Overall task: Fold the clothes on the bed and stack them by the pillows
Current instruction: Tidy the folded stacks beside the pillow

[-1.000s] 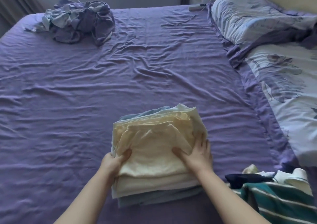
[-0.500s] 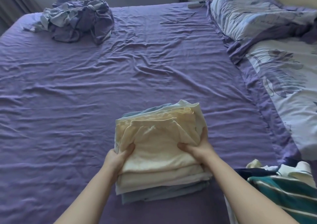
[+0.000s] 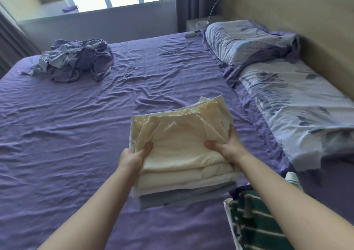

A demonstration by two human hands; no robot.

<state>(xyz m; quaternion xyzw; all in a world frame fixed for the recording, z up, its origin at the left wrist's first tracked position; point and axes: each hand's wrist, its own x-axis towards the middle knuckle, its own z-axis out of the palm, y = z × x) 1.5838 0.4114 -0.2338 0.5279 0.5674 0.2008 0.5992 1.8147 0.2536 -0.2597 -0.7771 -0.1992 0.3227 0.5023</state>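
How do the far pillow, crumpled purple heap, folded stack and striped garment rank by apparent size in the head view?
1. Far pillow
2. Folded stack, nearer the camera
3. Crumpled purple heap, unsure against the stack
Striped garment: cropped, unranked.

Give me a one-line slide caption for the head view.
Both hands, left and right, grip a stack of folded clothes over the purple bed.

head view, angled down, bed (image 3: 76, 134) close

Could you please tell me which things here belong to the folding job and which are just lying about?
Job:
folded stack, held by left hand and right hand
crumpled pile
striped garment
pillows
bed

Lying about:
remote
cable
cup
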